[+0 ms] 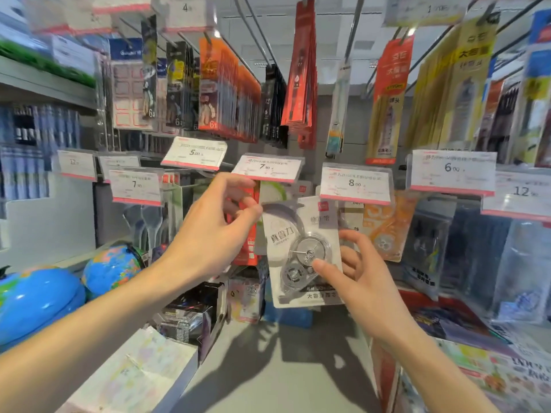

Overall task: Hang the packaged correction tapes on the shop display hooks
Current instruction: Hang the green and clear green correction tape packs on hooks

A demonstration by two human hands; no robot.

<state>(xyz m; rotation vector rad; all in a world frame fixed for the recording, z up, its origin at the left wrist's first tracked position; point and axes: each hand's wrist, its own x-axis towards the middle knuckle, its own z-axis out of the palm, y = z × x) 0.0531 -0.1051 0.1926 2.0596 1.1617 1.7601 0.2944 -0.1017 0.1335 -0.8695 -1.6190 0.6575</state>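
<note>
Two blue globes point(41, 296) are sitting on the shelf well to the left of and below the 7.90 price tag point(266, 168), the nearer one far larger than the one behind it. Orange hanging packs point(229, 90) are crowding the rail above and left of that tag. Just below the tag, the left hand point(208, 234) is reaching up with fingers curled, its thumb and forefinger pinching the top left corner of the packaged correction tape point(301, 251). That grey-and-white pack is hanging tilted directly under the tag, held in the air in front of other hung stock. Whether its hole is on a hook is hard to tell, as the tag is hiding that spot. Lower right of the tag, the right hand point(357, 278) is gripping the pack's lower right part, thumb pressing on the clear blister, fingers curling behind.
</note>
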